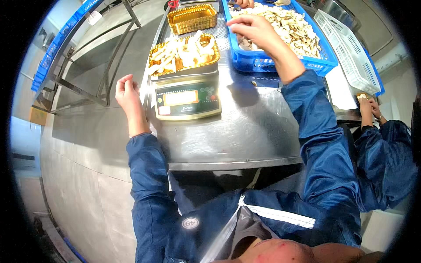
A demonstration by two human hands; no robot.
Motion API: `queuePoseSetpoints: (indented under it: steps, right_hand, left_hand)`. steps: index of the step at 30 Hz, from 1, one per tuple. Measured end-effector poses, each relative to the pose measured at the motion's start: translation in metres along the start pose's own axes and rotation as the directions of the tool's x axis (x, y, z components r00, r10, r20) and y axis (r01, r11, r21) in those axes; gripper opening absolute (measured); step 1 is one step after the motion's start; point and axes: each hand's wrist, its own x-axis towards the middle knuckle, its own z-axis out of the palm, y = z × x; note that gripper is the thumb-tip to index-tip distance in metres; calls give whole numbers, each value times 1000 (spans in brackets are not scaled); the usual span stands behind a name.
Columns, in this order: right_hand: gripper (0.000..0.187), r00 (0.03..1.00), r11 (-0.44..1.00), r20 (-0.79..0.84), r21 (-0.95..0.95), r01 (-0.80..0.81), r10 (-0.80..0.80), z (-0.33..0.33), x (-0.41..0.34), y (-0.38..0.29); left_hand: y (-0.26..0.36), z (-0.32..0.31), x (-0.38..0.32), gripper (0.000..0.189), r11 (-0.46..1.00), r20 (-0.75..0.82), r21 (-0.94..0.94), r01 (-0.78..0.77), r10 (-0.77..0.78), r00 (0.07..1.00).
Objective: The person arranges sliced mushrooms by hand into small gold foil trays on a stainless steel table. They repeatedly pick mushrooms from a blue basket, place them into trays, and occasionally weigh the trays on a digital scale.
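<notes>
A gold plastic tray (154, 65) heaped with pale dried slices, apparently mushroom, sits on the digital scale (187, 113), whose display is lit. My left hand (127, 90) hangs left of the scale, beside the table edge, fingers curled; nothing shows in it. Over the near left part of a blue plastic crate (255, 59) is my right hand (251, 29), its fingers bent toward the scale side. Sliced pieces (296, 31) fill much of that crate. Whether the right fingertips hold a slice is not clear.
Behind the filled tray stands an empty gold tray (192, 26). A white perforated crate (350, 52) lies right of the blue one. Another person's hand (245, 4) reaches in at the crate's far side; a co-worker's hands (370, 110) are at the right. The steel table (230, 141) has a raised rim.
</notes>
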Motion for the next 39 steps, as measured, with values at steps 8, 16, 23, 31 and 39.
queuePoseSetpoints:
  steps: [8,16,23,31,39]
  right_hand:
    - [25,998,997,18,39,-63,62,-31,-32,-2]
    - [23,991,991,33,49,-128,127,-28,-40,2]
    - [24,993,992,17,50,-116,115,-31,-40,10]
    - [26,988,988,55,30,-149,148,-30,-44,12]
    - [34,963,965,82,43,-260,256,19,-38,19]
  left_hand:
    - [1,4,-2,11,999,-44,-36,18,-20,999]
    - [0,3,-2,12,1000,-30,-27,8,-8,1000]
    - [3,1,-2,10,1000,-24,-25,7,-8,1000]
    - [9,6,-8,11,1000,-24,-16,13,-13,1000]
    - [19,25,-10,30,982,147,188,-1,-27,989]
